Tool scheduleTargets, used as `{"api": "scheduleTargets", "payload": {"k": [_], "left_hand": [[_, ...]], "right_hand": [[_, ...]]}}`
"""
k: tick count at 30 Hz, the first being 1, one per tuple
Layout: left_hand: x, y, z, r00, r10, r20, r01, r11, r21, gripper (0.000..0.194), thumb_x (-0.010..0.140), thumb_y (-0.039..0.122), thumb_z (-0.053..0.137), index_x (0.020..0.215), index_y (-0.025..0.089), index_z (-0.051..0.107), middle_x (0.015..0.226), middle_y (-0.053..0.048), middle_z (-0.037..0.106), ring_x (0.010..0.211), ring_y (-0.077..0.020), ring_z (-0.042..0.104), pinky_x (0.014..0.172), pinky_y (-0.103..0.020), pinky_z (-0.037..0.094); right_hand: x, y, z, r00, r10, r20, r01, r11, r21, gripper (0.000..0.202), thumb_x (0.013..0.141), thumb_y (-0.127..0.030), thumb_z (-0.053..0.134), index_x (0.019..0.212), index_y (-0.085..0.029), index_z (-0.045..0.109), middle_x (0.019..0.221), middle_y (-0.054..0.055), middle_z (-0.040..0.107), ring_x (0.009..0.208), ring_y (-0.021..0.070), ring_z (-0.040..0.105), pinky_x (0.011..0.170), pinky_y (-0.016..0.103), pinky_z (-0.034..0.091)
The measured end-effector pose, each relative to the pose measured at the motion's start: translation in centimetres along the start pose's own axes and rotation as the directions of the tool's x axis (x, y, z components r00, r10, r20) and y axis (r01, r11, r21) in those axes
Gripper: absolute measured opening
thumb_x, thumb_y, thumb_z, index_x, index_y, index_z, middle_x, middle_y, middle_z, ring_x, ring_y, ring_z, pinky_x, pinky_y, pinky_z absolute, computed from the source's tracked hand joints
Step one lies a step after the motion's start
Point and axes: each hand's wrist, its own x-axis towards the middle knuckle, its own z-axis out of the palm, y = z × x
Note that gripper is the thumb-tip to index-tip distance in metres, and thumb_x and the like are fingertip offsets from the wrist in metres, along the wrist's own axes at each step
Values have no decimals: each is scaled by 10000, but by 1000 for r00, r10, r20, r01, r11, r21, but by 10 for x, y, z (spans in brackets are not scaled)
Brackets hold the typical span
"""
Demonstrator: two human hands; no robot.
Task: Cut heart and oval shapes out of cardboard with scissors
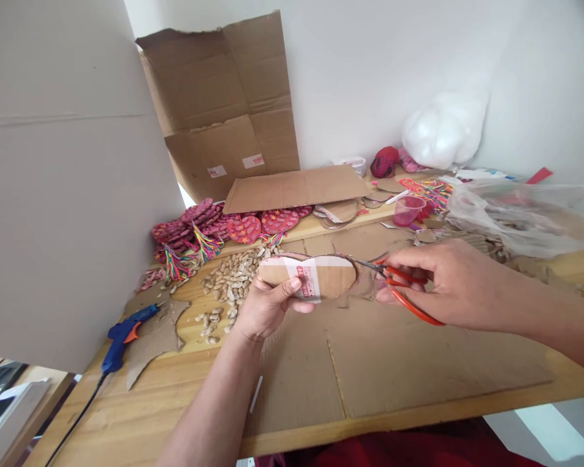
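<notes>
My left hand (pixel 275 301) grips a peanut-shaped cardboard cutout (pixel 338 279), thumb on top, over a white label with red print. In my right hand (pixel 435 279) is a pair of scissors (pixel 409 295) with red-orange handles. The dark blades point left and meet the cutout's upper right edge. A large flat cardboard sheet (pixel 418 357) lies on the table below both hands. Beyond my left hand spreads a pile of peanuts in their shells (pixel 236 269).
A blue glue gun (pixel 124 337) lies at the left on a cardboard scrap (pixel 150 334). Pink decorated pieces with colourful tassels (pixel 194 227) are heaped behind the peanuts. Upright cardboard (pixel 233 84) leans on the wall. Plastic bags (pixel 525 214), a pink cup (pixel 409 211) and scraps sit at the right.
</notes>
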Motion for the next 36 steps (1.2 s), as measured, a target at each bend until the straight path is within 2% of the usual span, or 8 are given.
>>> {"api": "scheduleTargets", "payload": {"k": [5,13,20,25,28,32,34,36], "left_hand": [[0,1,3,1000,-12,23,11,1000,18,578,725,245,856,1261,201,643,916,-30,738,587,-128,682,401,-200,585],[0,-5,3,994,-95,61,92,995,40,527,711,265,865,1190,167,670,867,-33,721,583,-139,680,348,-187,545],[4,-9,0,977,-214,8,213,973,87,494,613,294,924,1006,121,680,690,-11,683,494,-129,636,319,-169,478],[10,-17,-7,958,-284,26,272,938,215,521,618,311,916,1045,134,674,755,-10,695,462,-77,550,314,-147,401],[13,-24,-9,969,-246,-39,243,906,347,650,645,329,898,1207,163,617,887,-55,719,553,-114,611,354,-158,414],[14,-23,-7,988,-20,-153,89,884,458,917,594,266,923,1404,202,497,1370,-176,588,1133,-263,642,650,-227,563],[14,-19,-6,993,88,-84,-43,900,433,806,647,252,892,1373,207,544,1424,-153,559,1266,-264,562,787,-236,554],[13,-15,-3,994,109,-20,-99,958,271,613,755,320,814,1317,222,593,1258,-108,661,1121,-219,632,720,-221,549]], "right_hand": [[2,-3,0,992,80,96,-82,997,11,330,831,-468,703,691,-196,578,552,-34,537,502,114,430,471,253,310],[13,0,26,966,220,132,-253,727,638,226,695,-321,793,796,-196,634,732,12,682,650,156,610,570,259,465],[21,12,30,959,284,10,-211,686,697,303,687,-359,840,699,-206,579,582,-23,626,544,129,572,507,240,472],[26,23,18,885,413,-215,-135,670,730,393,614,-394,889,778,-211,583,633,-24,642,534,133,606,466,235,471],[26,21,16,860,461,-220,-134,620,773,410,619,-403,886,796,-216,567,610,-28,635,499,126,593,388,202,379],[21,17,28,876,468,-119,-177,541,822,391,647,-391,874,783,-214,553,556,-37,623,455,114,557,378,199,357],[17,15,38,889,448,-88,-177,515,839,373,656,-379,869,784,-211,562,556,-32,630,470,117,564,384,196,360],[15,13,46,893,444,-71,-174,488,856,358,656,-367,868,793,-206,579,573,-28,641,481,118,566,393,199,368]]}}
